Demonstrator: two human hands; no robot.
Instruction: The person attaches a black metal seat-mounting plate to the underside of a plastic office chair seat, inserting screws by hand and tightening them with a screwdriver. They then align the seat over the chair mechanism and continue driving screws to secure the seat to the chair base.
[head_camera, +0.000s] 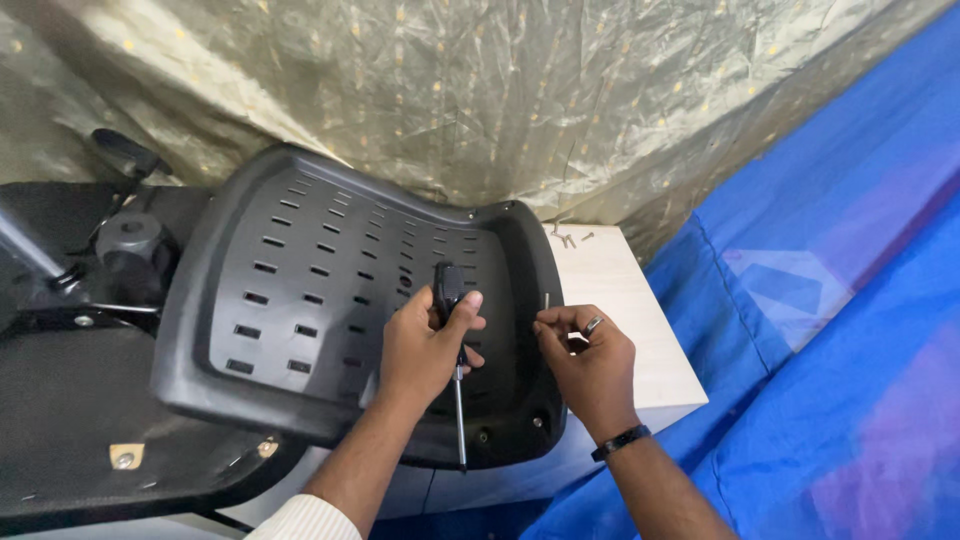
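Observation:
A black slotted plastic chair shell (300, 290) lies on a pale wooden board (630, 310). My left hand (425, 345) grips the black handle of a screwdriver (458, 400), whose metal shaft points down toward the shell's near rim. My right hand (590, 360), with a ring and a dark wristband, pinches a small screw (546, 302) upright between its fingertips beside the shell's right edge.
Several loose screws (566, 238) lie on the board's far corner. A black chair base with a metal mechanism and lever (120, 250) sits at left. Crinkled gold-dotted fabric (480, 90) hangs behind, and blue cloth (830, 330) covers the right side.

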